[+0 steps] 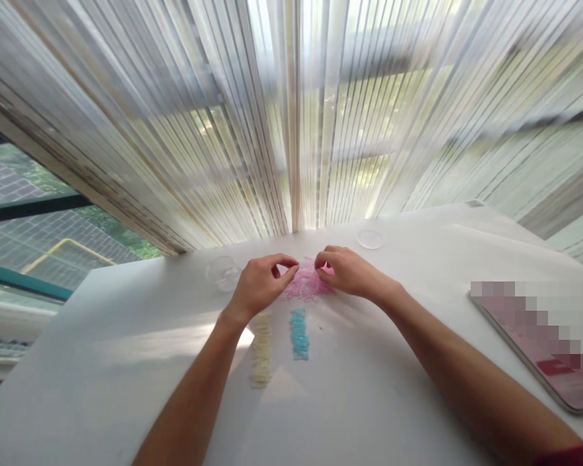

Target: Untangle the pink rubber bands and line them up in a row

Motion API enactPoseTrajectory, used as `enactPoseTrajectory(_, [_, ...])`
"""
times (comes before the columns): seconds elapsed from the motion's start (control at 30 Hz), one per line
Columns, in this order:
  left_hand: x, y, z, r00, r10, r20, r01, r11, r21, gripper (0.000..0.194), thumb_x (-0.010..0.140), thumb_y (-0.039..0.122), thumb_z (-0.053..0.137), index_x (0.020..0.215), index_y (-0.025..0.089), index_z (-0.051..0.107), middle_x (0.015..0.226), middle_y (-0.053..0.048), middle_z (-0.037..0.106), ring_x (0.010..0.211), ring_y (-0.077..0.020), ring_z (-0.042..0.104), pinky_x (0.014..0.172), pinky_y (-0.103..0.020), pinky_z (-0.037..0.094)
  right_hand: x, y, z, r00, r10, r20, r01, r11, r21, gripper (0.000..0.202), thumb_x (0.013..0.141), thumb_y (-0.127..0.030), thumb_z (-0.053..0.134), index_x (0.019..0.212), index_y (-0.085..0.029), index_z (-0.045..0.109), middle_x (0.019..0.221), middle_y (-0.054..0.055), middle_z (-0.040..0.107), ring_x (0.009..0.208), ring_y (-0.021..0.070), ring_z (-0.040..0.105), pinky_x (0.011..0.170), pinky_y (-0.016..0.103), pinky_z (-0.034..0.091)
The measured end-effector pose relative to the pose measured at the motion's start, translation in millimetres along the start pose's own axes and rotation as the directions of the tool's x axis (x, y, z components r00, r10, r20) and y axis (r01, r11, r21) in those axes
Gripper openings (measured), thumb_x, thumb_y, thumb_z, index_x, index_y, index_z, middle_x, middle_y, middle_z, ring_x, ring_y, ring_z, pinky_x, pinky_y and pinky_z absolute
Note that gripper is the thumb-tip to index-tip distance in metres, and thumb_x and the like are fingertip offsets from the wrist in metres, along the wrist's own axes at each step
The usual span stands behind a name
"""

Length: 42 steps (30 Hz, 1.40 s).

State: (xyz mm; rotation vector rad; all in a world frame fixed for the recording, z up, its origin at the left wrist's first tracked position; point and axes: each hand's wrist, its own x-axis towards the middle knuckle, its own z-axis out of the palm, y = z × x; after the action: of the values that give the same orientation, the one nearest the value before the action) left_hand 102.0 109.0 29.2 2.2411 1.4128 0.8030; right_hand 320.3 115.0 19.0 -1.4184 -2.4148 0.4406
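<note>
Pink pieces lie in a loose, tangled heap on the white worktop, straight ahead of the person and between the two hands. Closer in, a yellow row and a shorter blue row stand side by side, their pieces stacked neatly crosswise. From here I'd call those two colours laid out and the pink the part left over, since it has no such order.

Both arms reach forward from the near edge and slant inward. The left hand is at the heap's left edge, thumb and forefinger brought together in a pinch. The right hand comes in from the other side, wrist bent, fingers curled down over the pink. Whether either one grips a piece I cannot tell — the pieces are too slight. Beyond the left hand sits a clear round dish; a clear disc lies past the right — both well apart from the rows.
</note>
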Motion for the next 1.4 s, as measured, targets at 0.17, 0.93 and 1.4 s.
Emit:
enactPoseTrajectory(0.17, [0, 2, 1.5, 1.000, 0.001, -0.004, -0.001, 1.000, 0.006, 0.016, 0.086, 0.033, 0.066, 0.091, 0.023, 0.077, 0.081, 0.001, 0.077, 0.059, -0.0123, 0.061, 0.061, -0.024, 0.046, -1, -3, -5, 0.999, -0.028, -0.043, 0.032, 0.996, 0.080, 0.013, 0.087, -0.015, 0.060, 0.093, -0.017, 0.071, 0.094, 0.007, 0.067, 0.086, 0.0193, 0.061, 0.081, 0.030, 0.044])
enactPoseTrajectory(0.93, [-4, 2, 7.0, 0.993, 0.066, 0.101, -0.065, 0.998, -0.009, 0.020, 0.088, 0.035, 0.065, 0.097, 0.023, 0.078, 0.084, -0.001, 0.079, 0.062, -0.0137, 0.064, 0.066, -0.025, 0.051, 0, -10, -8, 0.999, -0.053, 0.012, 0.050, 0.981, 0.187, 0.013, 0.084, -0.011, 0.060, 0.091, -0.016, 0.070, 0.085, 0.005, 0.073, 0.076, 0.0159, 0.064, 0.071, 0.025, 0.045])
enactPoseTrajectory(1.4, [-2, -1, 0.4, 0.998, 0.042, 0.046, -0.044, 0.998, 0.035, 0.017, 0.087, 0.033, 0.065, 0.093, 0.024, 0.078, 0.082, 0.001, 0.078, 0.061, -0.0128, 0.063, 0.063, -0.024, 0.049, -1, -5, -11, 0.999, -0.035, -0.010, 0.036, 0.983, 0.179, 0.018, 0.086, -0.013, 0.059, 0.098, -0.016, 0.072, 0.089, 0.005, 0.074, 0.077, 0.0163, 0.065, 0.073, 0.026, 0.047])
